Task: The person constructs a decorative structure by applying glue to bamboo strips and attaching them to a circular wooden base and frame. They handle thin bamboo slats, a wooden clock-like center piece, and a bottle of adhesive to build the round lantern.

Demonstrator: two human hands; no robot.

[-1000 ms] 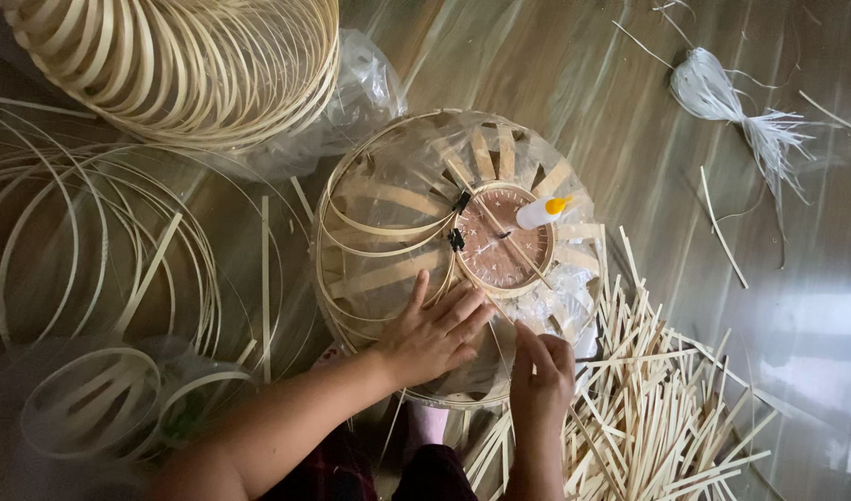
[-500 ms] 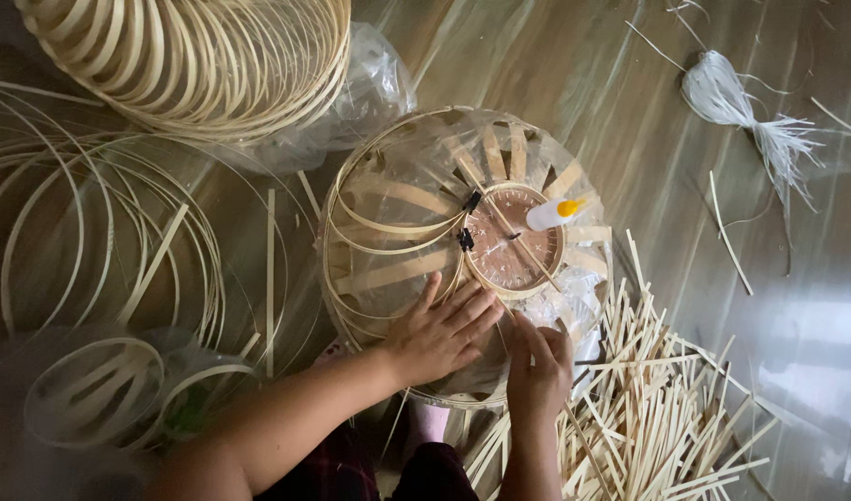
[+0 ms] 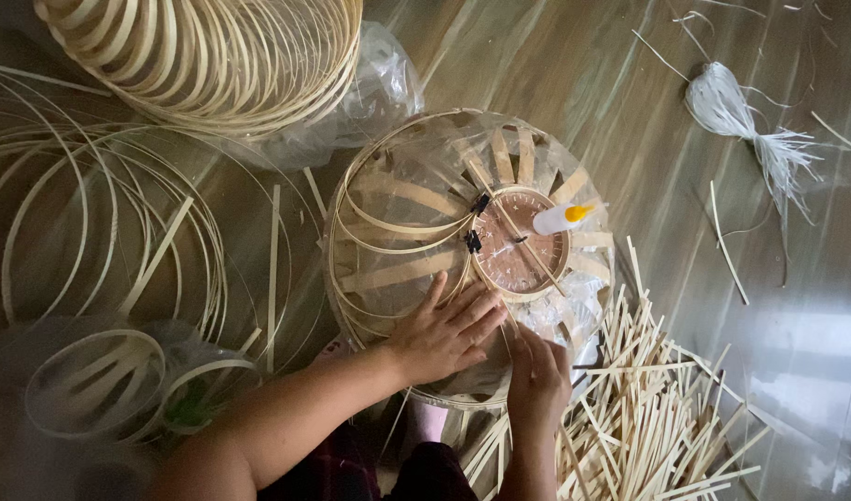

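Observation:
A round bamboo-strip basket frame (image 3: pixel 398 213) wrapped in clear plastic stands on the wooden floor. A brown disc (image 3: pixel 516 249) sits at its middle, with two small black clips (image 3: pixel 474 223) on the disc's left rim and a small white glue bottle with a yellow tip (image 3: pixel 560 217) lying on it. My left hand (image 3: pixel 444 329) lies flat on the near side of the frame, fingers spread. My right hand (image 3: pixel 537 376) presses against the frame's near edge with fingers bent on a strip; what it grips is hidden.
A heap of short bamboo sticks (image 3: pixel 648 417) lies at the lower right. Loose bamboo hoops (image 3: pixel 91 223) spread at the left, a stack of hoops (image 3: pixel 203 56) at the top left, bagged rings (image 3: pixel 110 380) at the lower left. A white fibre bundle (image 3: pixel 732 111) lies at the upper right.
My right hand has shifted slightly left along the frame's near edge, closer to my left hand. My left hand stays flat on the frame.

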